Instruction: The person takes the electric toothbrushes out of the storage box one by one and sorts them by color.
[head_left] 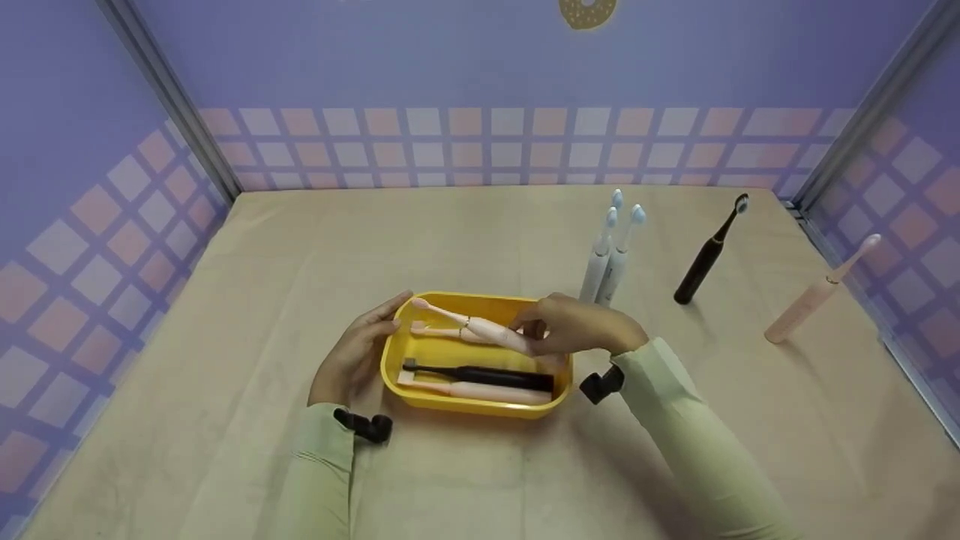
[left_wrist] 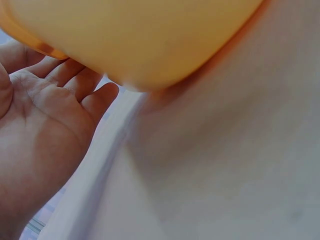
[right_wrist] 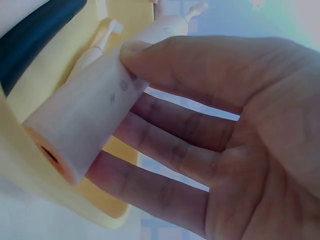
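Note:
My right hand (head_left: pixel 574 324) pinches the handle of a pink electric toothbrush (right_wrist: pixel 85 105) over a yellow basket (head_left: pixel 480 412), the brush head pointing left. Thumb and fingers lie on opposite sides of the handle, near its base. My left hand (head_left: pixel 358 349) grips the basket's left end, thumb at the rim and fingers along the outer wall. Inside, a second pink toothbrush (head_left: pixel 439 331) lies by the back wall, partly hidden under the held one. Along the front wall lie a black toothbrush (head_left: pixel 502 376) and another pink toothbrush (head_left: pixel 499 392).
Right of the basket, three white toothbrushes (head_left: pixel 616 266) stand upright in a cluster, partly behind my right hand. Farther right stand a black toothbrush (head_left: pixel 701 270) and a pink toothbrush (head_left: pixel 804 309). A patterned wall (head_left: pixel 510 75) bounds the cloth-covered table (head_left: pixel 375 240) behind.

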